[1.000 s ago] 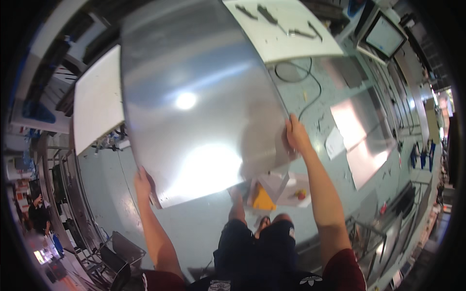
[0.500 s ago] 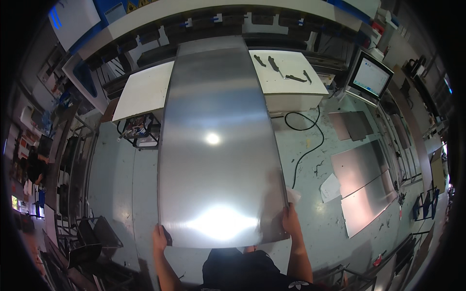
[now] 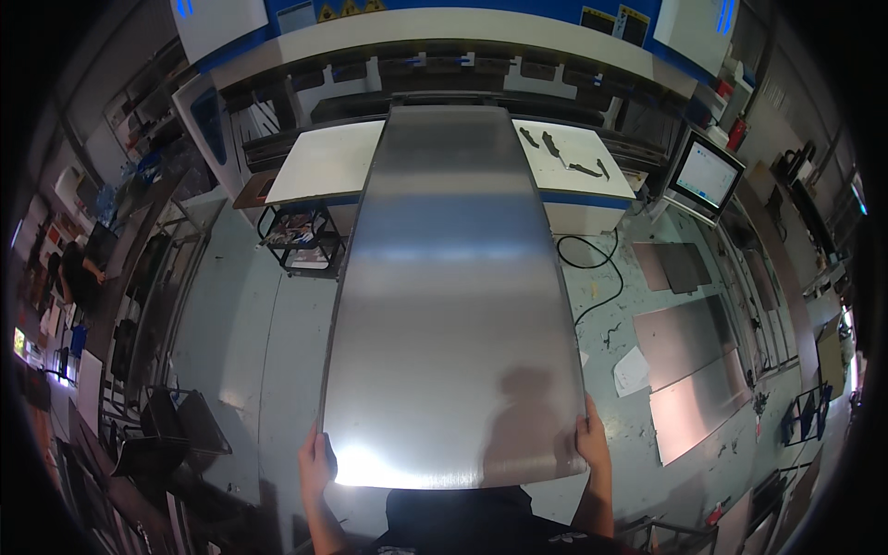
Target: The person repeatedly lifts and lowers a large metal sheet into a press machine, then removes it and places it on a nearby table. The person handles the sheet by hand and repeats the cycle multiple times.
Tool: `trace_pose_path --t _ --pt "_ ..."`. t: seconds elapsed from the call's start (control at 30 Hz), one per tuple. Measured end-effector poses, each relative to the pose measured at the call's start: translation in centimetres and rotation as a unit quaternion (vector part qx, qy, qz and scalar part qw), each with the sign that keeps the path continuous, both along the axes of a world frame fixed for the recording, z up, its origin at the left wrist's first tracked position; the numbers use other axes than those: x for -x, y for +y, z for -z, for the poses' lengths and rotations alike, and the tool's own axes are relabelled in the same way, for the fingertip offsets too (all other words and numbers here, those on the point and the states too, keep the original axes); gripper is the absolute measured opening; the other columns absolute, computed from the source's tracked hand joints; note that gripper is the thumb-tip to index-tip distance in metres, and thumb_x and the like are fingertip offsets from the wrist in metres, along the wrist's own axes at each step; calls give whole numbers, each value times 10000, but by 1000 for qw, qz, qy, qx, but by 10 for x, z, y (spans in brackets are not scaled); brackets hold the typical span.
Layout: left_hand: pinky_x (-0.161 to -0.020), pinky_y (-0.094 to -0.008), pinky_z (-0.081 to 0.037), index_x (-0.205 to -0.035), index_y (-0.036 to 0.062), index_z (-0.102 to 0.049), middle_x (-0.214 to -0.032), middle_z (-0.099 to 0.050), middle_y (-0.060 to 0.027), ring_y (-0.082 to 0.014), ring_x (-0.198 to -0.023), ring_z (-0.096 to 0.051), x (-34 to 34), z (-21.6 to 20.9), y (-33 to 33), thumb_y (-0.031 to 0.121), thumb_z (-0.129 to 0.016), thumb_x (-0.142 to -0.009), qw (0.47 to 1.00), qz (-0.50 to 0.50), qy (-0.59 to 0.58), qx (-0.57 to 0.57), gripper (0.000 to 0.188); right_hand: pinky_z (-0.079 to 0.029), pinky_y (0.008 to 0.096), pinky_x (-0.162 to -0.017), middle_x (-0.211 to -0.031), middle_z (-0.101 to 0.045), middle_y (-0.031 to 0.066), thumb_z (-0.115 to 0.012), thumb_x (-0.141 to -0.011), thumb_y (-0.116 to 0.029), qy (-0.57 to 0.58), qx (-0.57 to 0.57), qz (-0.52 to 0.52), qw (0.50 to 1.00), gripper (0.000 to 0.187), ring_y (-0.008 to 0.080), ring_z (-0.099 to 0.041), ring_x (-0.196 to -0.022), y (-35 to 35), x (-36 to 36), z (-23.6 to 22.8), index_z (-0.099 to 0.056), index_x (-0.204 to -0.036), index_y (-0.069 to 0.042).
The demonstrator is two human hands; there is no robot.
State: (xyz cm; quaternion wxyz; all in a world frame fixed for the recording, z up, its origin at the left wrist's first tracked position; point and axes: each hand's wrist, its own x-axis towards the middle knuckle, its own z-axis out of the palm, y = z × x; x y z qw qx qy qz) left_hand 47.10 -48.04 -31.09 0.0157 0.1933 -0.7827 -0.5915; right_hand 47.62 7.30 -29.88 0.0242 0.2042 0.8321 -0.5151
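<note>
A long, brushed metal sheet (image 3: 444, 324) with raised side edges stretches from near my body to a large machine. My left hand (image 3: 315, 455) grips its near left corner, fingers curled over the side edge. On the opposite side, my right hand (image 3: 593, 438) is closed round the edge near the right corner. Both hands' fingertips are partly hidden by the sheet. The far end lies between two white-topped tables, just below the machine's row of tool blocks (image 3: 402, 67). A dark reflection or shadow falls on the sheet's near right part.
Dark metal pieces (image 3: 551, 146) lie on the right white table (image 3: 592, 178); the left white table (image 3: 324, 162) has a black shelf cart (image 3: 301, 239) beside it. A monitor (image 3: 707, 173), black cable (image 3: 610, 294) and flat metal sheets (image 3: 689, 347) are rightward. Another person (image 3: 79, 273) is far left.
The whole view has shifted, and the sheet now appears farther right in it. Its far end no longer overlaps the machine's tool row but shows below it. Both hands keep their grip.
</note>
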Motion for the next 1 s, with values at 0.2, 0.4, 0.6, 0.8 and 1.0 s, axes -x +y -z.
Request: trace_pose_path --t 0.2,0.4,0.6,0.8,1.0 --pt "-502 -225 -364 -1436 -42 -517 -672 -440 68 -34 -566 -395 -28 -12 -8 165 -444 -1078 1000 5 17 5 420 -334 373 -1169 -1498 -491 242 -489 -986 -21 38 -35 8 999 561 328 -460 -1408 -18 -30 9 -372 -1533 14" --pt "-536 -234 -396 -1431 -36 -526 -677 -476 36 -44 -601 -436 -37 8 -9 162 -445 -1063 999 2 15 35 426 -312 372 -1184 -1530 -457 235 -483 -986 -18 26 -77 -17 997 558 332 -426 -1433 -17 -36 18 -366 -1529 35" --pt "-570 -237 -406 -1422 -42 -532 -715 -479 34 -52 -640 -449 -32 -7 -3 155 -450 -1063 997 -4 16 72 418 -317 363 -1178 -1505 -475 255 -475 -980 -10 14 -75 -15 997 566 330 -439 -1424 -12 -33 22 -349 -1528 59" --pt "-580 -205 -379 -1441 -50 -512 -739 -469 60 -36 -645 -408 -29 -4 11 113 -464 -1071 999 -15 -48 -17 407 -355 375 -1143 -1444 -524 292 -433 -965 7 43 -18 -38 998 563 370 -510 -1358 5 -26 28 -348 -1518 73" --pt "-553 -268 -446 -1433 -45 -514 -667 -518 20 -69 -580 -489 -26 41 11 176 -456 -1066 992 -2 13 123 432 -416 369 -1088 -1387 -569 292 -456 -949 26 -4 -28 -34 999 575 351 -563 -1302 17 -22 56 -365 -1516 49"
